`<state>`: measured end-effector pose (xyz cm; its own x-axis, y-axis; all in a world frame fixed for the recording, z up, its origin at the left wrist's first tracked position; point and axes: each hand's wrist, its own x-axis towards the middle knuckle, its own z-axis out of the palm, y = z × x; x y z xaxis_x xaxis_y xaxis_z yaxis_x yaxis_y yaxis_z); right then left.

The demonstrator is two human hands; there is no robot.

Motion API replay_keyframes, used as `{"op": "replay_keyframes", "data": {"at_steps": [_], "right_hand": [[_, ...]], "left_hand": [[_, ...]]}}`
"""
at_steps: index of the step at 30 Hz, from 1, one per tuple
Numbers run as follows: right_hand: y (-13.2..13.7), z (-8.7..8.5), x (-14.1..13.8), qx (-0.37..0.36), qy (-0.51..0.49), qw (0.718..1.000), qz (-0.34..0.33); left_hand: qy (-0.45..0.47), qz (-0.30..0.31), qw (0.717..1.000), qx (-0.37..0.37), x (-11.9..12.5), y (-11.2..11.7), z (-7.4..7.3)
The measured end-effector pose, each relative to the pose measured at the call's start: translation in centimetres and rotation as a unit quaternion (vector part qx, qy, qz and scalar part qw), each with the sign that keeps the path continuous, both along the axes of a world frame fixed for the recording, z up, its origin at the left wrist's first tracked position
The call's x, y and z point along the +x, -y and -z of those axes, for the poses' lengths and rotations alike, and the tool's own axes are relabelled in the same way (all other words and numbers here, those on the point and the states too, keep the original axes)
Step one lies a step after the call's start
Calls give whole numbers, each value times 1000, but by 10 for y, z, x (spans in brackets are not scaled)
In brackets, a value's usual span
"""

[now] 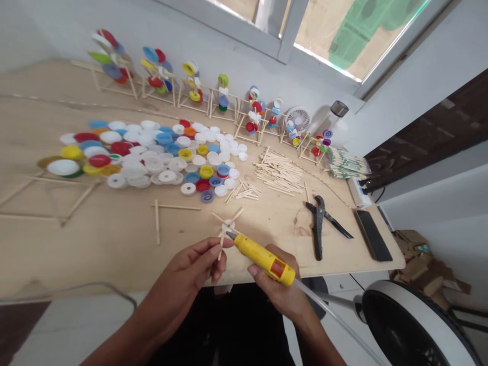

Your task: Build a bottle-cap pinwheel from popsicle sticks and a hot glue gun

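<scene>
hub: small white disc with thin spokes (227, 224), held up over the near edge of the table (95, 239), at 6 o'clock of the board; raised, i judge, so a nozzle can meet it from the side.
left hand: (190, 267) pinches one lower spoke between thumb and fingertips, the other fingers loosely curled; a grip this far from the centre likely keeps skin off the hot tip.
right hand: (276, 292) wrapped around the yellow glue gun (263, 258) like a pen, the tip at the hub's 5 o'clock, touching or just beside it; i cannot tell which.
caps: (152, 157) loose coloured pile at 10 o'clock of the hub, apart from it.
sticks: (278, 170) heap at 2 o'clock, cut bits beside it.
pliers: (319, 223) lie open at 3 o'clock, phone (372, 235) just beyond.
wheels: (190, 84) built row along the wall at 12 o'clock, away from the hands.
hidden: glue on the hub cannot be made out; the spoke count is unclear; the clear rod (331, 312) leaving the gun runs off toward 4 o'clock; the stick frame (57, 203) at 9 o'clock is cut by the edge; the black fan (412, 325) at 4 o'clock shows only in part.
</scene>
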<state>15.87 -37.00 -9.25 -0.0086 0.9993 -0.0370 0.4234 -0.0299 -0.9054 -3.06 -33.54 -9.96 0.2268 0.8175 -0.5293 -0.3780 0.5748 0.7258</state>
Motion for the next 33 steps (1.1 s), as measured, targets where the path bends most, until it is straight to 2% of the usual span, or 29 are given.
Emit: {"op": "replay_keyframes", "data": {"at_steps": [13, 26, 33], "right_hand": [[-3, -1, 0, 57, 63, 996, -7], [-5, -3, 0, 64, 79, 995, -8], [-5, -5, 0, 50, 77, 996, 10]], "left_hand": [[-30, 23, 999, 12, -3, -1, -1], [-33, 22, 999, 6, 0, -4, -6], [-36, 22, 999, 13, -4, -3, 0]]}}
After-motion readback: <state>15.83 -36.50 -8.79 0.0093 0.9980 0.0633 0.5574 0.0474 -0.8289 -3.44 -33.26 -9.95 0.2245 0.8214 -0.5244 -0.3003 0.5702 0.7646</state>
